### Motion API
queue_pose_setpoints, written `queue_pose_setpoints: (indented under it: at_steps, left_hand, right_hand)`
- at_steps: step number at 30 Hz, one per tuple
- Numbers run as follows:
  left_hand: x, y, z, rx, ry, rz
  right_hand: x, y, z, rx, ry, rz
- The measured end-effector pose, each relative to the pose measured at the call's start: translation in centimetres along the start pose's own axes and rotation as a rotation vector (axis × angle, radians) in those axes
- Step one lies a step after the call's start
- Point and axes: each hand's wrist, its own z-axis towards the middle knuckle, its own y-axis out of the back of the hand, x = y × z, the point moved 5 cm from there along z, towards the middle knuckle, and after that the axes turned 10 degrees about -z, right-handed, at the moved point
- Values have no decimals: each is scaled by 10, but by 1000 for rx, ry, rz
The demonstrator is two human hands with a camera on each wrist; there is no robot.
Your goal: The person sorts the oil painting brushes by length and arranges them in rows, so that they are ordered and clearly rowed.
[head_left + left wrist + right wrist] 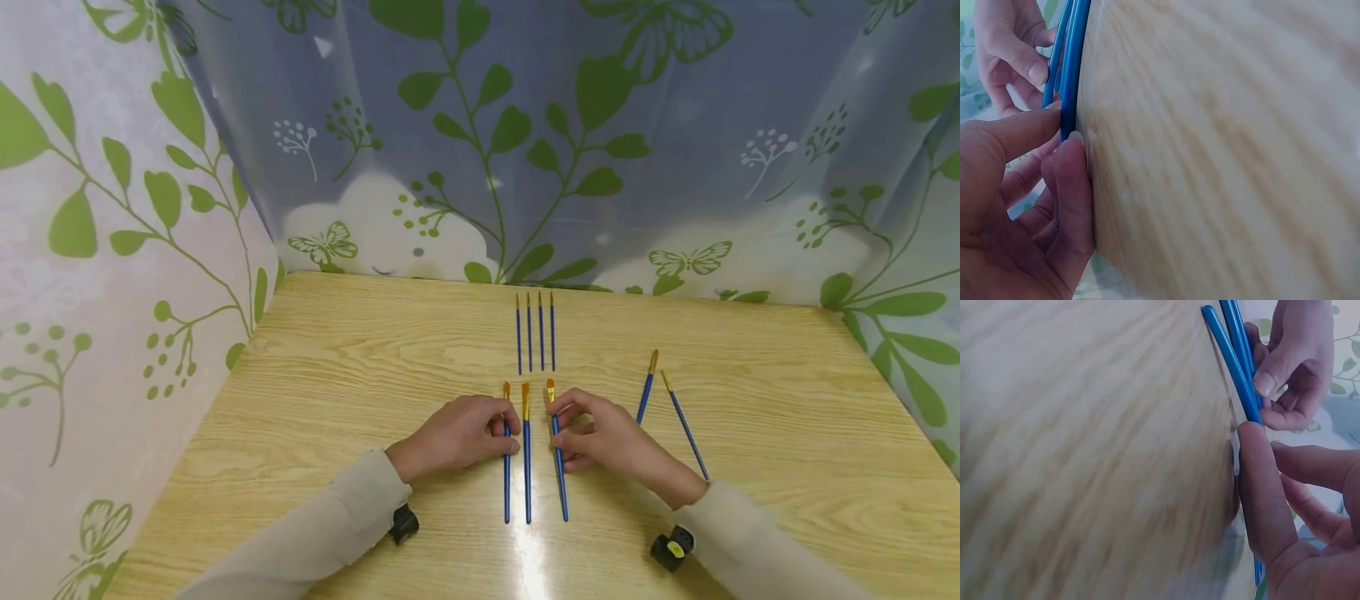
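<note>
Three blue-handled paintbrushes with orange bristles lie side by side in front of me, bristles pointing away. My left hand (468, 432) has its thumb and fingertips curled at the handle of the left paintbrush (507, 487). The middle paintbrush (527, 467) lies untouched beside it, parallel. My right hand (600, 433) pinches the right paintbrush (562, 492), which slants slightly, its handle end farther right. In the right wrist view, thumb and fingertips meet at this brush's blue handle (1229, 359). The left wrist view has the left thumb and finger at a blue handle (1072, 69).
Several thin paintbrushes (529, 333) stand in a parallel row farther back on the wood-grain table (337, 350). To the right lie a wider paintbrush (647, 392) and a thin paintbrush (686, 429), angled apart. A leaf-patterned curtain (525, 192) hangs behind the table.
</note>
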Motion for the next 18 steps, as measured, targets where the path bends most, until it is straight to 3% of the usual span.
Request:
queue_pose_setpoints:
  at_steps: [18]
  left_hand:
    - [1, -1, 0, -1, -12, 14]
  right_hand:
    - [9, -12, 5, -75, -22, -128]
